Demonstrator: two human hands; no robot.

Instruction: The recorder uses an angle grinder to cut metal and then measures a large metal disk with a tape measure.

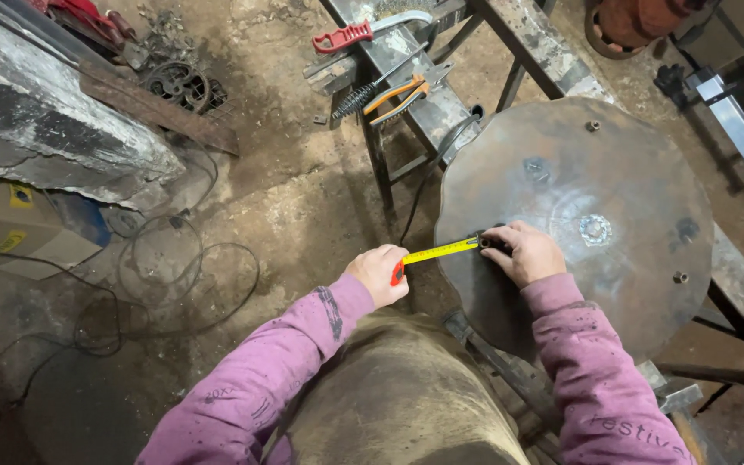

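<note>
While our left hand (pixel 378 274) grips the tape measure case off the edge of the disc, our right hand (pixel 523 252) pins the yellow tape (pixel 439 251) onto the rusty metal disc (pixel 596 220); we judge the hooked end could slip, spoiling the reading.

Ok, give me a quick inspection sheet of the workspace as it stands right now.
Surface: rusty round metal disc lying on a steel frame, with nuts and a centre bolt on it.
Job's things: yellow tape measure stretched from off the disc's left edge onto the disc.
Clutter: orange-handled pliers, wire brush, red-handled saw on the steel beam beyond.
Grips: left hand holds the tape's case; right hand pins its end on the disc.
Cables: dark loops on the dirt floor.
Surroundings: cardboard box, concrete slab at left.
</note>
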